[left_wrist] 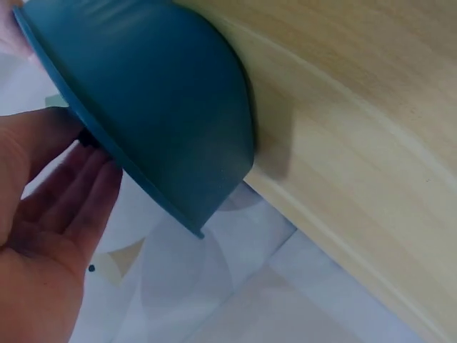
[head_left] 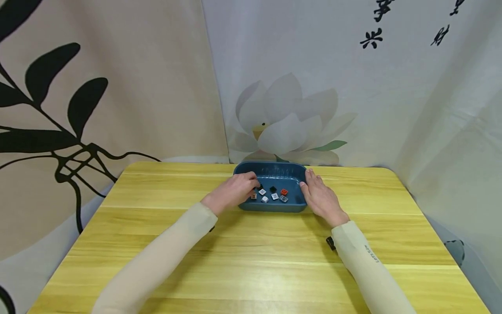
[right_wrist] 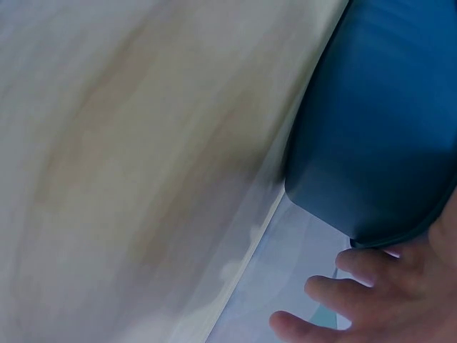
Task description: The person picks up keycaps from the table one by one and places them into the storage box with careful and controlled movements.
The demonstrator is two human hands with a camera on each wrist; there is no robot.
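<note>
A blue rectangular tray (head_left: 270, 208) sits near the table's back edge, with several small cubes in it. Among them are white cubes (head_left: 274, 196), an orange-red cube (head_left: 284, 192) and a black cube (head_left: 273, 189). Over the tray's left side, my left hand (head_left: 238, 189) pinches a small black block (left_wrist: 87, 138) between thumb and fingers; most of the block is hidden. My right hand (head_left: 321, 198) lies against the tray's right rim, its fingers fairly straight and spread, and touches the edge. A brownish cube (head_left: 253, 196) lies close below the left fingers.
The tray stands on a light wooden table (head_left: 251, 261). Behind the table's far edge hangs a pale curtain (head_left: 172, 87) printed with flowers, dark leaves and characters. Both forearms reach across the table from the front.
</note>
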